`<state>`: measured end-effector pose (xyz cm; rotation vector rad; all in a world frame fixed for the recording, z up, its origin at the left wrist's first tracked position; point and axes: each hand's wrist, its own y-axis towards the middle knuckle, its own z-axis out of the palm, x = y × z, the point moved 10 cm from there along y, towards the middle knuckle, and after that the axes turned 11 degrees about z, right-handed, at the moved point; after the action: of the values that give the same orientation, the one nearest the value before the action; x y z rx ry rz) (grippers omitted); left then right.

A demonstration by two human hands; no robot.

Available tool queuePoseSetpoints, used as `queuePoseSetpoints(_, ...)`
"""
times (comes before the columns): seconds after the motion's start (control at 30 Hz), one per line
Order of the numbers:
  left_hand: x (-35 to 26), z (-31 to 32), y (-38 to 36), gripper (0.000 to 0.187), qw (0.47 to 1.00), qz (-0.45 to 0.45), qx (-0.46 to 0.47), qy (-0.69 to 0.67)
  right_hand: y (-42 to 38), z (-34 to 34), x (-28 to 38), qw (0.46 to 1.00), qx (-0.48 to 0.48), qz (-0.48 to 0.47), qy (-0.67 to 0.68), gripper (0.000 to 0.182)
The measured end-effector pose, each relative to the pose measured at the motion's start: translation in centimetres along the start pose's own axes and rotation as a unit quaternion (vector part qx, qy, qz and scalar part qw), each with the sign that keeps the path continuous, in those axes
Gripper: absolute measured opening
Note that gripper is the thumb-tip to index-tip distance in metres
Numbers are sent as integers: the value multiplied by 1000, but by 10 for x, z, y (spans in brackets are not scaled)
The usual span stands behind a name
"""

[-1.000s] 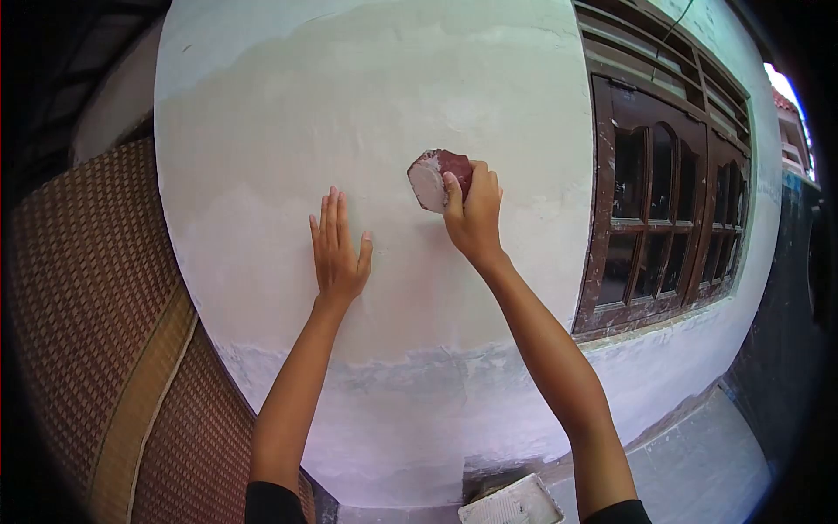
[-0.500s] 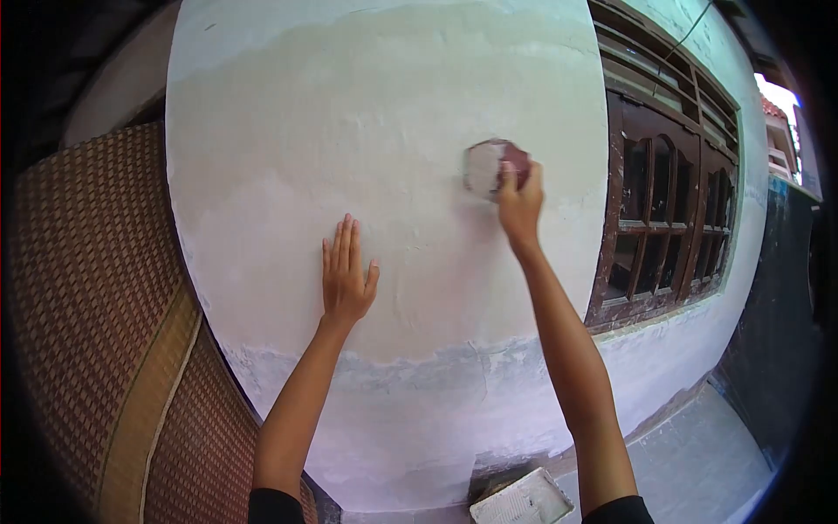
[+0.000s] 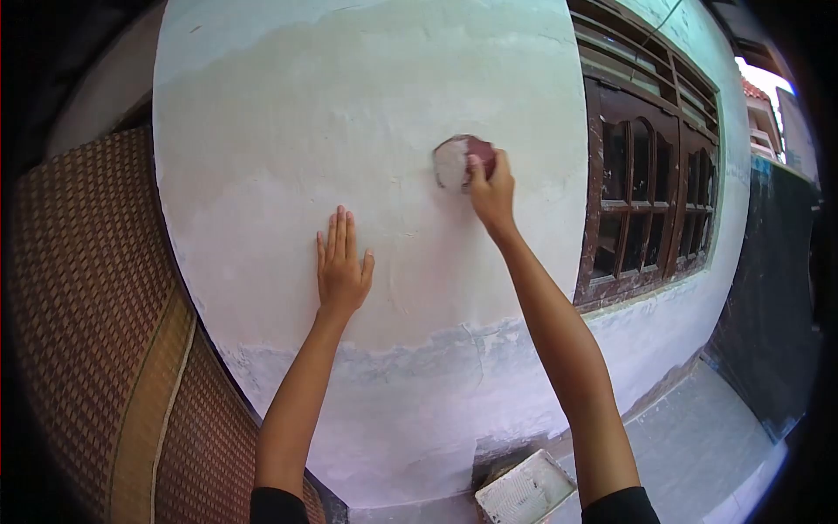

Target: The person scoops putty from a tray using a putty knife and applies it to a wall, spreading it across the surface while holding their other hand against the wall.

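My right hand [image 3: 491, 194] pinches a roundish, dark red piece of sandpaper [image 3: 451, 164], its left part coated in pale dust. The sandpaper lies against the pale plastered wall [image 3: 288, 131], upper right of my other hand. Flat on the same wall rests my left hand [image 3: 342, 271], its fingers pointing up and the thumb apart, holding nothing. Around both hands the plaster shows patchy white and beige areas with small raised ridges. The underside of the sandpaper is hidden.
A brown window with wooden bars [image 3: 650, 188] is set into the wall at right. Woven panels [image 3: 87, 288] stand along the left. On the floor below sits a paint-smeared white tray [image 3: 528, 491]. A dark panel [image 3: 777, 288] stands at far right.
My right hand has slid the sandpaper a little left across the wall. My left hand keeps about the same place on the plaster. The whole view has shifted slightly.
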<state>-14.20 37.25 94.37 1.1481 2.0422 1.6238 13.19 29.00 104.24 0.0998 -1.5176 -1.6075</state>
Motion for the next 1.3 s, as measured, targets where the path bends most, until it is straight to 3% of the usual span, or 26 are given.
queuePoseSetpoints(0.07, 2, 2, -1, 72, 1000, 5, 10, 7, 0, 7, 1, 999, 32, 7, -37, 25)
queuePoseSetpoints(0.23, 3, -3, -1, 72, 999, 10, 36, 15, 11, -58, -30, 972, -174, 151, 53, 23)
queuePoseSetpoints(0.33, -1, 0, 0, 72, 1000, 6, 23, 10, 18, -31, -37, 990, -86, 93, 65, 22)
queuePoseSetpoints(0.43, -3, -2, 1, 72, 1000, 3, 3, -2, -7, -4, 26, 1000, -9, -15, 21, 24)
queuePoseSetpoints(0.53, 0, -5, 1, 73, 1000, 11, 21, 7, 7, -6, -8, 998, -37, 17, -49, 27)
queuePoseSetpoints(0.63, 3, -6, -1, 73, 999, 15, 49, 10, 15, -51, -42, 979, -152, 130, 26, 28)
queuePoseSetpoints(0.77, 2, -7, 0, 72, 998, 32, 48, 20, 6, -58, -33, 975, -167, 122, 79, 26)
queuePoseSetpoints(0.83, -1, -6, 0, 73, 998, 33, 44, 29, -2, -18, 0, 994, -17, 71, 77, 24)
queuePoseSetpoints(0.9, 1, -6, 0, 73, 998, 24, 45, 31, -10, 0, 19, 1000, 20, -6, 18, 22)
queuePoseSetpoints(0.97, 3, -6, -2, 73, 998, 24, 55, 30, -1, -2, 9, 1000, 22, 17, -12, 21)
queuePoseSetpoints(1.03, 5, -5, -4, 73, 997, 23, 65, 28, 7, -44, -42, 974, -162, 152, 51, 22)
queuePoseSetpoints(1.07, 5, -5, -4, 74, 997, 26, 67, 16, 3, -57, -49, 959, -195, 191, 74, 22)
queuePoseSetpoints(1.2, 3, -4, -5, 75, 997, 14, 79, 11, 6, -40, -43, 975, -100, 131, 150, 22)
queuePoseSetpoints(1.3, 1, -4, -4, 74, 998, 4, 61, 14, -8, -8, -13, 997, 7, 63, 53, 23)
